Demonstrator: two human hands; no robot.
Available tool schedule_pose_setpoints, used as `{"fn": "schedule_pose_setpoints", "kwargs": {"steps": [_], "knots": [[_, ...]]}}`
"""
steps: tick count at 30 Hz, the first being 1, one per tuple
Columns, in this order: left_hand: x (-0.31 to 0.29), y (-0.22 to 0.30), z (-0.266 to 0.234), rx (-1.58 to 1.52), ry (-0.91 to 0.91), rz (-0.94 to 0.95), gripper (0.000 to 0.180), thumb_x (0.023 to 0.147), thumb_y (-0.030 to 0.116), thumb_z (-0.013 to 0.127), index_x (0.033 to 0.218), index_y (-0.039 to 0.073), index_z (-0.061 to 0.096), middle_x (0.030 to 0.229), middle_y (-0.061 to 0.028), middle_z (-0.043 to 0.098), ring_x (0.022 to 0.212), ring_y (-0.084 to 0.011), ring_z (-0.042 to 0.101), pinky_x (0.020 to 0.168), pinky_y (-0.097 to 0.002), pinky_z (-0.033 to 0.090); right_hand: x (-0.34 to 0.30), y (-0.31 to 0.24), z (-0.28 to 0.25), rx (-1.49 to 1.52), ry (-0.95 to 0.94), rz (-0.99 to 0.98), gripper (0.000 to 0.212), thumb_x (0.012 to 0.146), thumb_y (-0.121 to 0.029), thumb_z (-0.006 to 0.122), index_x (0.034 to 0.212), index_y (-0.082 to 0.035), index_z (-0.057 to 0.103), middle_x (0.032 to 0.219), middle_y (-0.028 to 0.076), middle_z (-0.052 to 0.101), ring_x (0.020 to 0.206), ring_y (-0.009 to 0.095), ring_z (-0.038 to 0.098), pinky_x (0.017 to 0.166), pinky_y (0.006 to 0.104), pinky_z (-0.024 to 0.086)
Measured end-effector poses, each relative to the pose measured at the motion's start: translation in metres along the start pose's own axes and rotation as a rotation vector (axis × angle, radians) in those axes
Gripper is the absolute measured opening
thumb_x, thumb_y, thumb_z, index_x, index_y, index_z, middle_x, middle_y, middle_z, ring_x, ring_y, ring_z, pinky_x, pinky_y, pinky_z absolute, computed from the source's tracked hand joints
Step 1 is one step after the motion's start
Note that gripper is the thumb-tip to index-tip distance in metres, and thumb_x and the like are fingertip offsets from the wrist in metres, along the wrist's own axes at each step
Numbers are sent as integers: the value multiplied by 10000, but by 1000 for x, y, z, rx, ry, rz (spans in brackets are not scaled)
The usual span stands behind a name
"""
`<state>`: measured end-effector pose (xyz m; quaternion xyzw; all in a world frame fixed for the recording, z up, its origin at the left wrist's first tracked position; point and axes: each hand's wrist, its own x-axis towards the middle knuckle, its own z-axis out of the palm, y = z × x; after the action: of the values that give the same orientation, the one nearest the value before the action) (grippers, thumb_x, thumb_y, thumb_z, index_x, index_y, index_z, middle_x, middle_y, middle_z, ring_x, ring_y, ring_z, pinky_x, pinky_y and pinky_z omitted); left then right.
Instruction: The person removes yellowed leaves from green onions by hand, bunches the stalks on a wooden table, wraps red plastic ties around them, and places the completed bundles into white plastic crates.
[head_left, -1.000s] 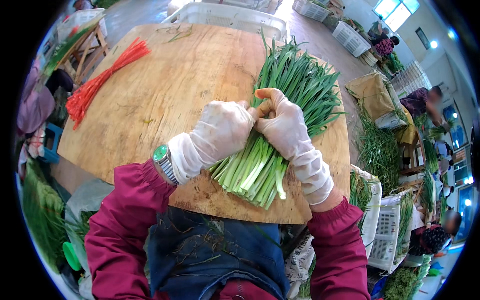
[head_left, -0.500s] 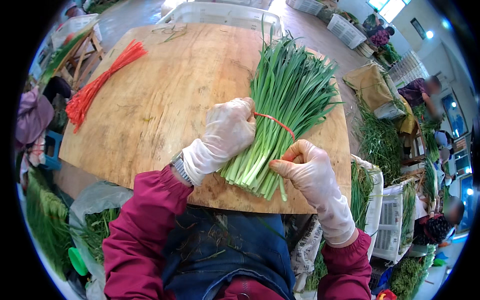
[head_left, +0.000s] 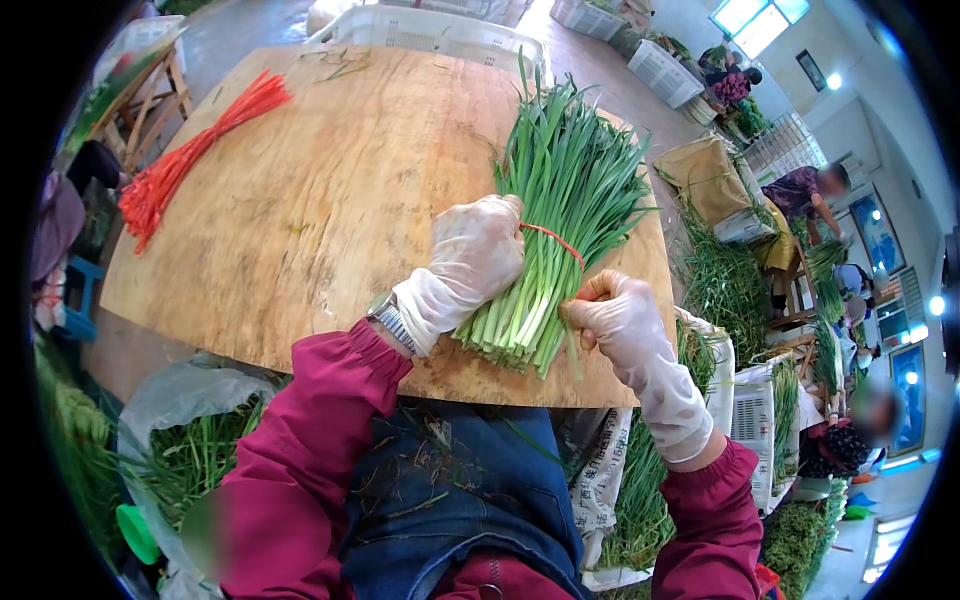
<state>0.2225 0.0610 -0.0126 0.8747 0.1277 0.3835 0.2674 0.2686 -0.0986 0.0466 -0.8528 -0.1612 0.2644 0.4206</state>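
Observation:
A thick bundle of garlic chives [head_left: 570,190] lies on the wooden board, green leaves pointing away and pale cut ends toward me. A thin red tie [head_left: 555,238] crosses its middle. My gloved left hand [head_left: 478,250] is closed in a fist against the bundle's left side, right where the tie's end goes into the fingers. On the other side, near the cut ends, my gloved right hand [head_left: 612,310] pinches with thumb and forefinger. A blurred loose chive stalk [head_left: 574,352] hangs beneath these fingertips.
A bunch of red ties [head_left: 195,160] lies at the board's [head_left: 330,220] far left. Beyond the far edge stands a white crate [head_left: 430,32]. A plastic bag of greens [head_left: 200,430] is at lower left, and more crates [head_left: 755,420] stand at right. Other people work farther right.
My right hand has moved up slightly, its fingers closing by the lower right stalks. The stalk that stuck out there is now blurred under the fingertips. My left hand keeps its grip.

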Motion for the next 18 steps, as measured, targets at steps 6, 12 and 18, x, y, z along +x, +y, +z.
{"fn": "schedule_pose_setpoints", "kwargs": {"steps": [6, 12, 18], "knots": [[-1, -1, 2, -62, 39, -5, 34, 674, 77, 523, 681, 44, 525, 653, -161, 550, 618, -339, 551, 549, -402, 432, 4, -12, -4, 225, -63, 133, 141, 707, -33, 621, 771, 48, 524, 611, 93, 549, 465, 119, 534, 338, 211, 391], [-3, 2, 2, -74, 14, -16, 28, 657, 57, 516, 682, 44, 522, 658, -160, 551, 626, -335, 555, 555, -399, 436, 5, 2, 7, 486, -40, 111, 135, 759, -18, 577, 810, 78, 497, 645, 111, 542, 477, 164, 570, 345, 219, 457], [-4, -2, 4, -77, 67, 52, 29, 642, 46, 516, 671, 44, 514, 667, -152, 552, 627, -330, 557, 550, -396, 438, 7, 10, 5, 519, -122, 175, 111, 781, -31, 562, 787, 55, 491, 632, 104, 539, 476, 168, 565, 356, 234, 464]]}}
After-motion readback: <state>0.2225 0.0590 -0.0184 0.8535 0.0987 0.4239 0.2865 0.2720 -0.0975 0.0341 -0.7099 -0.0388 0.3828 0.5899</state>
